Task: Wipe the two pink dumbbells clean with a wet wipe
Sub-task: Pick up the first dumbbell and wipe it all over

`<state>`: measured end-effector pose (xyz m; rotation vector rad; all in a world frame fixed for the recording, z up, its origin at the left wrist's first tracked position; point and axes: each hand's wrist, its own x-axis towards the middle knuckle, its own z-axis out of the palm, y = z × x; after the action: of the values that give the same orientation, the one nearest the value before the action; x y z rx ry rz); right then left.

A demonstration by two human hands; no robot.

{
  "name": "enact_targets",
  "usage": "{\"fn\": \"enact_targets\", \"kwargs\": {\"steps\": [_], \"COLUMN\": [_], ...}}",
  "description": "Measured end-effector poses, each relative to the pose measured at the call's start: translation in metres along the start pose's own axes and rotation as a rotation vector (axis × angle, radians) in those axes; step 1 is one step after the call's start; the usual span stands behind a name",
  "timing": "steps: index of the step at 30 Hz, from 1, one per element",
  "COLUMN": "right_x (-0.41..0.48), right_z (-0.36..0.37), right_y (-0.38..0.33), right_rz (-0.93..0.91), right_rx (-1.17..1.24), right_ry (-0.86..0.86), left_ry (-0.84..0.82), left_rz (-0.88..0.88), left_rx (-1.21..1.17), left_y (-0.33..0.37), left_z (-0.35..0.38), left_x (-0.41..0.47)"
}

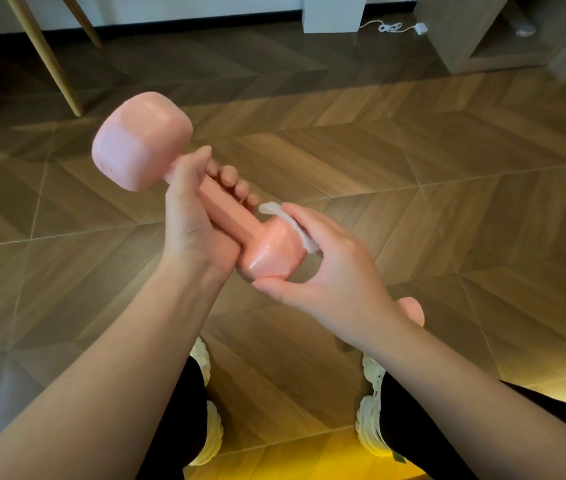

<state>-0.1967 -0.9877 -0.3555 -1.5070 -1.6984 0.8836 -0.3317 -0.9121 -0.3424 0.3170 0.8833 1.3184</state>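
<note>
Below me is the wooden floor, and the worst outcome is the pink dumbbell landing on it or on my shoes, since I hold the weight in the air, tilted, its far head up and away from me. My left hand is wrapped round the handle; if wetness makes it slick, I judge that grip could slide. My right hand cups the near head, thumb beneath, fingers curled over the wet wipe and pressing it on; pushing too hard could twist the weight loose. The second dumbbell lies on the floor behind my right wrist, mostly hidden. Smallest worry: the bunched wipe slipping out.
</note>
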Motion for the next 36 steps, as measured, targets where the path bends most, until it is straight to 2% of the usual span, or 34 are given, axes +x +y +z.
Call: {"fn": "enact_targets", "kwargs": {"steps": [3,6,8,11,17,20,22,24,28,30,34,36], "right_x": [0.000,0.003,0.005,0.004,0.004,-0.003,-0.005,-0.003,-0.004,-0.006,-0.007,-0.005], "right_z": [0.006,0.007,0.006,0.008,0.008,0.017,0.020,0.018,0.014,0.015,0.018,0.017], "right_y": [0.001,0.002,0.004,0.005,0.010,0.005,0.004,0.005,0.002,0.002,0.006,0.011], "right_rz": [-0.032,0.029,0.029,0.003,-0.269,-0.466,-0.535,-0.509,-0.262,-0.205,-0.431,-0.438], "right_rx": [-0.130,-0.133,-0.098,-0.109,-0.319,-0.474,-0.519,-0.485,-0.253,-0.183,-0.340,-0.367], "right_ry": [-0.032,-0.126,-0.099,-0.029,0.112,0.167,0.153,0.114,0.034,0.047,0.121,0.127], "left_ry": [0.094,0.079,0.073,0.156,0.278,0.322,0.323,0.319,0.321,0.320,0.298,0.286], "left_rz": [-0.013,-0.027,-0.022,-0.039,-0.177,-0.171,-0.147,-0.111,-0.060,-0.055,-0.051,-0.057], "left_rx": [0.031,-0.026,-0.049,-0.076,-0.206,-0.237,-0.226,-0.198,-0.135,-0.110,-0.088,-0.080], "left_y": [-0.001,-0.003,-0.003,-0.003,-0.009,-0.006,-0.002,0.001,0.006,0.005,0.003,0.003], "left_z": [-0.001,-0.002,-0.002,-0.003,-0.004,-0.003,-0.003,-0.004,-0.007,-0.008,-0.006,-0.004], "left_x": [0.001,0.000,0.000,0.003,0.008,0.008,0.007,0.008,0.008,0.007,0.005,0.006]}}
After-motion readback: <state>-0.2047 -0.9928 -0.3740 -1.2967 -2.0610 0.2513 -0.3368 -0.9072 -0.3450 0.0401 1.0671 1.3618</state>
